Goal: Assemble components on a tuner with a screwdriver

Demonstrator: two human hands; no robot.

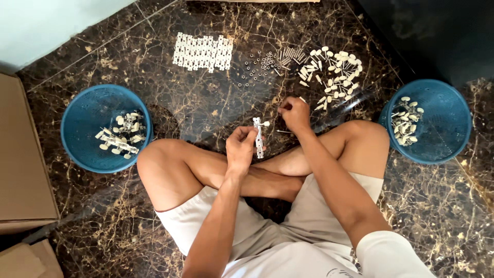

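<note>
Pale metal strip (259, 138) upright in left hand (241, 149), right hand (295, 113) pinched shut beside it

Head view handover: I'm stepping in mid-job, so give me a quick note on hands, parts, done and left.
Left hand holds a white strip upright with one knob fitted.
Right hand pinches something small; what it is cannot be made out.
Loose knobs, screws and nuts and bare strips lie on the floor ahead.
Done: fitted strips in the left basket.
Left: this strip and the bare stack.
</note>
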